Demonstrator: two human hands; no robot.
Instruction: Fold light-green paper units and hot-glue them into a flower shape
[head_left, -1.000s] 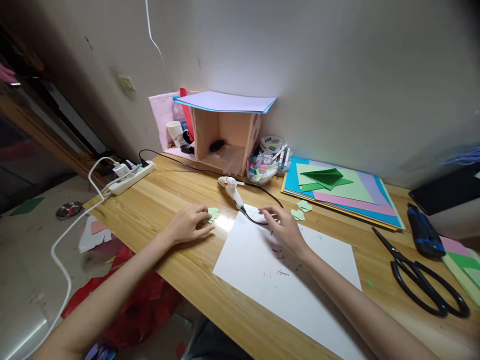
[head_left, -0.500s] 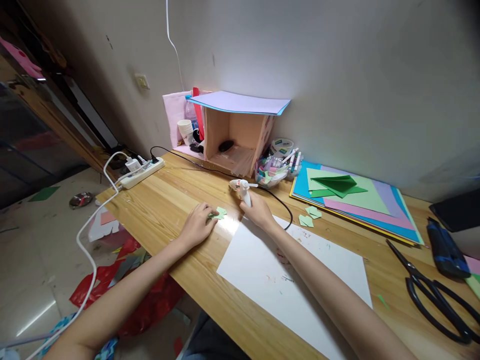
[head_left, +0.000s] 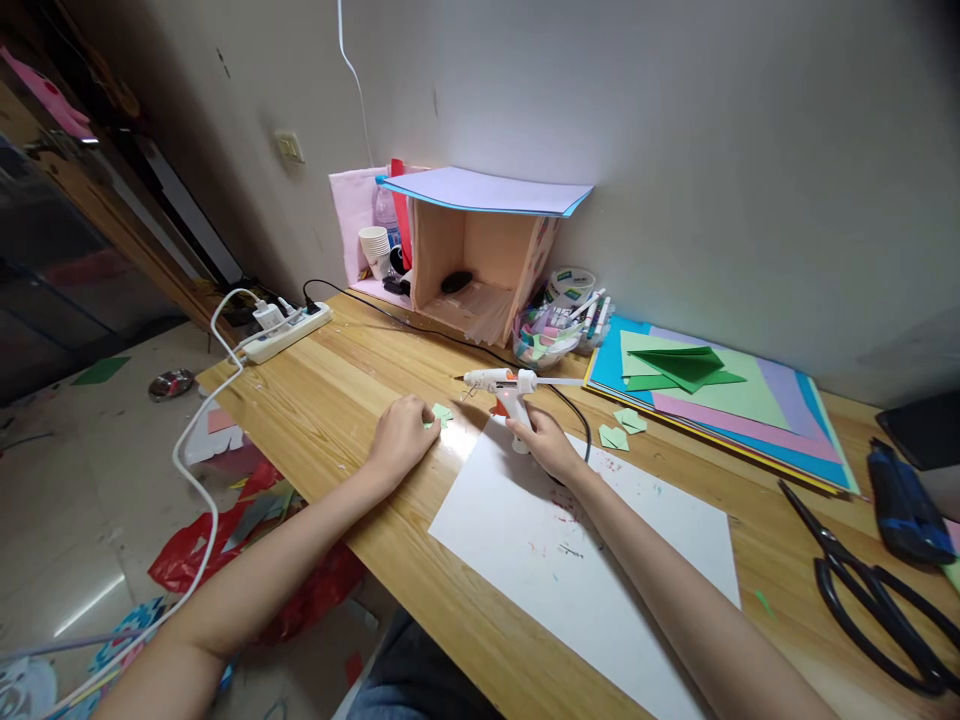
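Note:
My right hand (head_left: 553,442) is wrapped round the handle of a white glue gun (head_left: 513,392), held above the white sheet's far left corner. Its nozzle points left, and a glue stick juts out of its back. My left hand (head_left: 405,437) lies on the wood with curled fingers closed at a folded light green paper piece (head_left: 444,412). The fingers partly cover that piece. Two more folded light green paper hearts (head_left: 614,437) lie to the right of the glue gun. Under my right forearm is a stained white sheet of paper (head_left: 502,560).
A cardboard box (head_left: 439,240) with a lilac sheet on top stands against the wall. Beside it is a tub of scraps and markers (head_left: 551,335). Coloured paper (head_left: 757,425) is stacked at the right, near black scissors (head_left: 847,570). A power strip (head_left: 289,335) sits at the left edge.
The glue gun has swung from facing away to lying sideways, nozzle left, and has come slightly right and nearer. My left fingers have curled further over the green piece.

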